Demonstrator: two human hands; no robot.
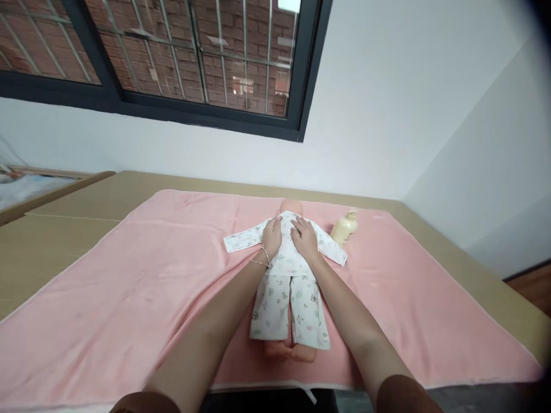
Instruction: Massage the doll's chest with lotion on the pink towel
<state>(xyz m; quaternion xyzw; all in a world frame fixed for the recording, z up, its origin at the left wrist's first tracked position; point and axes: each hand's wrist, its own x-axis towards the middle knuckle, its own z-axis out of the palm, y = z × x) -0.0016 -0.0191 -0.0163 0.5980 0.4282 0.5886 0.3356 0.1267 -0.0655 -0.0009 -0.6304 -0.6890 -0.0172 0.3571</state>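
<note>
Pink blanket (pixel 172 258) across tan table (pixel 64 235)

No readable txt, btl (pixel 344 229) marks incl.

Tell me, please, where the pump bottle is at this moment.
In the head view, the pale yellow pump bottle is right of centre on the pink blanket, beside the right-side sleeve of the printed white top.

Soft, even light; right corners dark (blurred).
</note>
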